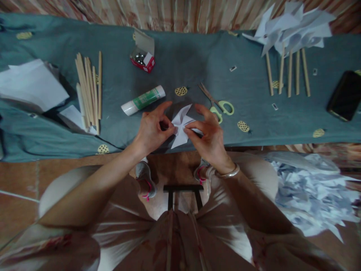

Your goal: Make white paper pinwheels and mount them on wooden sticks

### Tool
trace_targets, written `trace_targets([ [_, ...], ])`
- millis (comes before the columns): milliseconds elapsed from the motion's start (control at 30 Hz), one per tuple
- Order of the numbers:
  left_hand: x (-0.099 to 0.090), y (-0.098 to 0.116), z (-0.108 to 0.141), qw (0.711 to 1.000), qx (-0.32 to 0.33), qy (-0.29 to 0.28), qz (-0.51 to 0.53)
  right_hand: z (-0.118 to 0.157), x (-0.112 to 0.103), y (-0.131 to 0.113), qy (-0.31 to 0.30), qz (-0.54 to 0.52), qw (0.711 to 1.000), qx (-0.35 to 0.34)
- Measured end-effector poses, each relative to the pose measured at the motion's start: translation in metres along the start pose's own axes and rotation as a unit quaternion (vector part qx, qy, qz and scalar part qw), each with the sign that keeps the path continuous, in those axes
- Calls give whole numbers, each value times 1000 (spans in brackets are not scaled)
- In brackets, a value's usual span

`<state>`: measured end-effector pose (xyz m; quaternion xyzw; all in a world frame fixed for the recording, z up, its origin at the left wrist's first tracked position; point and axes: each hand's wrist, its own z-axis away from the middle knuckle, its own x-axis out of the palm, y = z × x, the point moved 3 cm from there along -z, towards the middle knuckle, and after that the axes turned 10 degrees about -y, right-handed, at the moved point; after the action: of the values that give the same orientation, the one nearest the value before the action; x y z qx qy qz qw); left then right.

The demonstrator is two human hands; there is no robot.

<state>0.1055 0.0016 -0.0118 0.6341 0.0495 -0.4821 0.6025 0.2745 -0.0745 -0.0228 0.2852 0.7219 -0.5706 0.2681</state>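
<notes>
A white paper pinwheel (181, 122) is held between both hands at the table's near edge. My left hand (156, 128) pinches its left side between thumb and fingers. From the right, my right hand (207, 135) pinches the paper near its middle, with the index finger raised. Just behind the left hand lies a green and white glue stick (143, 99). Scissors with light green handles (225, 107) rest beyond the right hand. Farther back stands an open red and white box (143, 56) with shiny metal pieces inside.
Wooden sticks (90, 90) and white paper sheets (31, 84) lie at the left. Finished pinwheels on sticks (293, 32) and a black phone (345, 96) are at the right. A bag of paper pieces (316, 192) sits below the table's right side.
</notes>
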Motion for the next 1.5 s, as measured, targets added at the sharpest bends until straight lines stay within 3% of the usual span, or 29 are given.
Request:
trace_targets([
  [567,-1,2,0,1000,6,0,7,-1,13,2,35,45,998,8],
  [1067,0,0,0,1000,2,-2,6,-2,14,3,17,21,999,44],
  [1500,0,1,0,1000,4,0,2,0,15,1,34,33,999,21],
])
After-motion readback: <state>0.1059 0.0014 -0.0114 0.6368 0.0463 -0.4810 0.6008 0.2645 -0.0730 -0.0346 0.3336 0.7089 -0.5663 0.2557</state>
